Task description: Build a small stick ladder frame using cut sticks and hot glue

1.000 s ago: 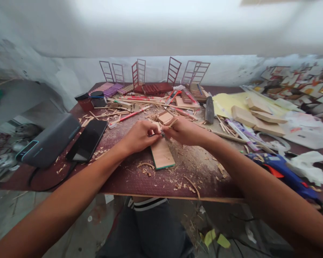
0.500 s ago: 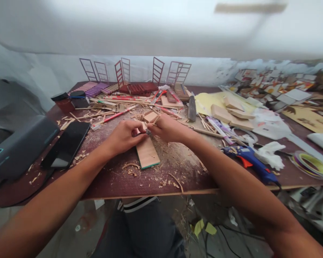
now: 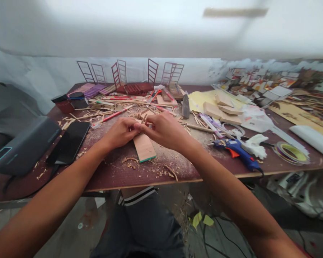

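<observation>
My left hand [image 3: 121,132] is closed, thumb and fingers pinched together over the far part of a flat wooden board [image 3: 145,147] with a green near edge. What those fingers hold is hidden. My right hand [image 3: 165,129] meets it from the other side, its thumb touching the left fingertips. A thin wooden stick [image 3: 144,118] pokes up from the right hand's curled fingers. Just beyond both hands lies a small wooden block [image 3: 147,113], partly covered. Wood shavings [image 3: 130,159] are scattered around the board.
A black phone [image 3: 70,143] and a dark grey case [image 3: 29,145] lie on the left. On the right are a blue glue gun [image 3: 238,152], wooden pieces [image 3: 222,109] and a ribbon spool [image 3: 290,152]. Miniature chairs [image 3: 152,71] stand at the back, behind loose sticks [image 3: 110,116].
My right hand has turned and shifted so its thumb now meets my left fingertips, and the stick has swung more upright. The view has moved slightly to the right.
</observation>
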Motion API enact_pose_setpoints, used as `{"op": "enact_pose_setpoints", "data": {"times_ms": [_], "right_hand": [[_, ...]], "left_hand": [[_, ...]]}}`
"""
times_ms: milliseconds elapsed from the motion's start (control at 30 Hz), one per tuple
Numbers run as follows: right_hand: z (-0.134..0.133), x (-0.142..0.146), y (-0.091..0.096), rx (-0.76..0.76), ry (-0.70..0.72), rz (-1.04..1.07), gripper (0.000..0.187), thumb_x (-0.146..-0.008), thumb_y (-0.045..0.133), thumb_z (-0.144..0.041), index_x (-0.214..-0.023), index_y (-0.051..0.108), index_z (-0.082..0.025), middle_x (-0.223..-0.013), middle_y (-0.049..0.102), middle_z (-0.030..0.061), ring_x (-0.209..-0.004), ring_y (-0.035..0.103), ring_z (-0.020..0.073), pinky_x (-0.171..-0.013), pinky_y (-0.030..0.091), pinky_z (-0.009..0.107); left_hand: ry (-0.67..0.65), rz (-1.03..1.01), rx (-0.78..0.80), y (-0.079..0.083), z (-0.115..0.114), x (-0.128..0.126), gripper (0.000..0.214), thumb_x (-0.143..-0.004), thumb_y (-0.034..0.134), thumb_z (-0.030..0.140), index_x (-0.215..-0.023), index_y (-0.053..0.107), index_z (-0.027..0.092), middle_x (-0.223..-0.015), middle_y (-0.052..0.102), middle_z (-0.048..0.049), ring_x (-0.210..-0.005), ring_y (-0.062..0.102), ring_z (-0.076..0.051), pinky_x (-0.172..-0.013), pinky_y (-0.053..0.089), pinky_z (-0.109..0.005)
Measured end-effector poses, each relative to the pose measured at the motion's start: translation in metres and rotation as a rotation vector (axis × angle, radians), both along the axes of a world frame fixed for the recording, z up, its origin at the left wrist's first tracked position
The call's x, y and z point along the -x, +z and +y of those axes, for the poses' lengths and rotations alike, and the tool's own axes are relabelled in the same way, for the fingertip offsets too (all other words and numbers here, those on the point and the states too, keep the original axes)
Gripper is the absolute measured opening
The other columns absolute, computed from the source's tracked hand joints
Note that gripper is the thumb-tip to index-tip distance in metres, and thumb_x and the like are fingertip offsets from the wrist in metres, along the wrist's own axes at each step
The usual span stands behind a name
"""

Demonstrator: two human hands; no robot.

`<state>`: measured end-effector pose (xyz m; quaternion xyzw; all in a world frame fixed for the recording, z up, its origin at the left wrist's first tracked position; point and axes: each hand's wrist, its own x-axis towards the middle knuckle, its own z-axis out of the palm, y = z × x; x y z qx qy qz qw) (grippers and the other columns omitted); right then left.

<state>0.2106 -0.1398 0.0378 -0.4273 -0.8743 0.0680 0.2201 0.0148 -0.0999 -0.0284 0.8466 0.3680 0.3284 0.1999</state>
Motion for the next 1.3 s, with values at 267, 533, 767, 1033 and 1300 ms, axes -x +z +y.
{"op": "enact_pose_setpoints", "data": {"times_ms": [267, 533, 767, 1033, 1300], "right_hand": [[-0.104, -0.151, -0.027, -0.405, -0.546, 0.189, 0.014, -0.092, 0.063, -0.025, -0.096, 0.077, -0.022, -0.078, 0.065, 0.0055, -0.064, 0.058, 0.0171, -0.055, 0.041, 0.030], [-0.141, -0.262, -0.072, -0.450, -0.826, -0.005, 0.021, -0.069, 0.073, -0.033, -0.088, 0.081, -0.031, -0.080, 0.069, 0.0115, -0.055, 0.059, 0.0257, -0.056, 0.044, 0.042], [-0.135, -0.247, -0.072, -0.404, -0.770, -0.055, 0.024, -0.077, 0.067, -0.034, -0.099, 0.076, -0.039, -0.079, 0.066, 0.0084, -0.064, 0.061, 0.0255, -0.063, 0.047, 0.040], [-0.128, -0.216, -0.042, -0.338, -0.736, -0.162, 0.012, -0.086, 0.066, -0.037, -0.093, 0.075, -0.034, -0.084, 0.066, 0.0100, -0.073, 0.062, 0.0260, -0.062, 0.044, 0.040], [-0.021, -0.044, 0.009, -0.145, -0.171, 0.161, 0.039, -0.093, 0.062, -0.047, -0.116, 0.070, -0.017, -0.072, 0.063, 0.0020, -0.063, 0.053, 0.0166, -0.067, 0.041, 0.033]], "left_hand": [[0.031, 0.030, 0.033, 0.003, -0.002, 0.000, 0.026, -0.092, 0.063, 0.031, -0.072, 0.072, 0.016, -0.067, 0.060, -0.0028, -0.063, 0.048, -0.013, -0.061, 0.033, -0.029], [0.054, -0.005, 0.088, 0.001, -0.001, 0.000, 0.027, -0.089, 0.065, 0.036, -0.075, 0.074, 0.015, -0.065, 0.060, -0.0029, -0.060, 0.046, -0.012, -0.058, 0.031, -0.028], [0.048, -0.036, 0.116, 0.002, -0.002, 0.000, 0.028, -0.088, 0.064, 0.038, -0.076, 0.074, 0.015, -0.066, 0.061, -0.0028, -0.063, 0.048, -0.012, -0.059, 0.033, -0.027], [0.058, -0.031, 0.101, 0.000, 0.000, 0.000, 0.026, -0.088, 0.065, 0.036, -0.076, 0.074, 0.015, -0.064, 0.059, -0.0016, -0.061, 0.046, -0.012, -0.057, 0.032, -0.027], [0.032, -0.068, 0.117, 0.001, -0.001, 0.000, 0.027, -0.089, 0.066, 0.035, -0.073, 0.072, 0.015, -0.062, 0.058, 0.0000, -0.060, 0.044, -0.011, -0.057, 0.033, -0.026]]}}
